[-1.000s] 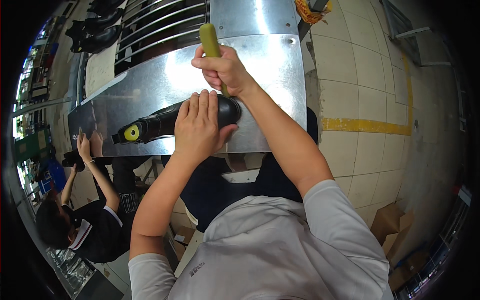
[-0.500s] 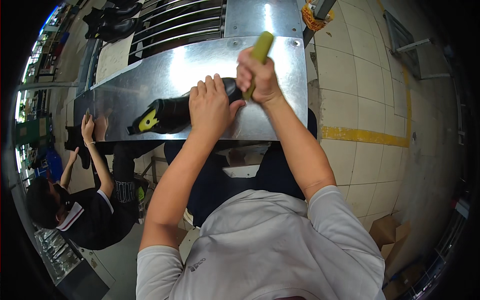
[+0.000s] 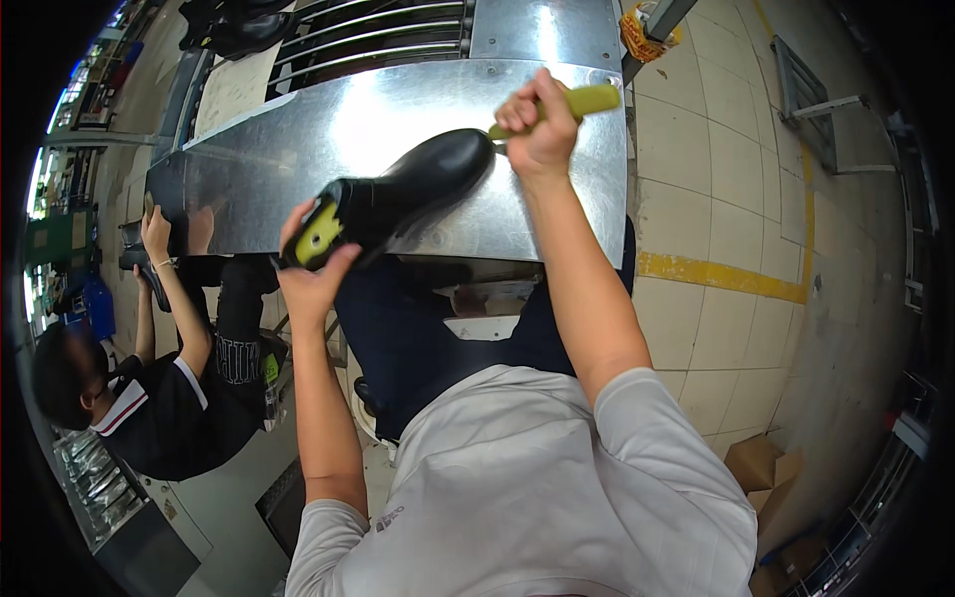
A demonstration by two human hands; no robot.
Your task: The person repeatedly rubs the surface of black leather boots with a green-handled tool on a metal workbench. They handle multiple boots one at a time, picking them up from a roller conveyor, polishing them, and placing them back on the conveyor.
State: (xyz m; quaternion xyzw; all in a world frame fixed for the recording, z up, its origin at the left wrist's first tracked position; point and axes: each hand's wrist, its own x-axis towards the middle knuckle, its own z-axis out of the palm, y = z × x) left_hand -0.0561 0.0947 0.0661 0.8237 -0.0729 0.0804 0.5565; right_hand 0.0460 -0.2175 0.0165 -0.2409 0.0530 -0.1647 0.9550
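Note:
A black ankle boot [image 3: 423, 184] lies slanted over the metal table, its toe pointing to the far right. In its top opening shows a yellow-green block with a hole [image 3: 320, 237], likely a shoe last. My left hand [image 3: 316, 277] is closed round that top end, thumb on the near side, fingers on the far side. An olive-green, bar-shaped tool [image 3: 594, 99] is gripped in my right hand [image 3: 542, 129], just past the toe. The tool's near end comes up to the toe; whether it touches, I cannot tell.
The shiny metal table [image 3: 249, 189] ends at a right edge beside the tiled floor [image 3: 696, 209]. Metal rollers [image 3: 378, 50] run behind it, with black boots [image 3: 244, 30] at the far left. A co-worker [image 3: 149, 418] sits at left, handling dark footwear. A cardboard box [image 3: 761, 466] stands at right.
My left hand has moved from the boot's middle to its top end, and the boot has turned, sole away. The tool has swung from upright to nearly level, pointing right.

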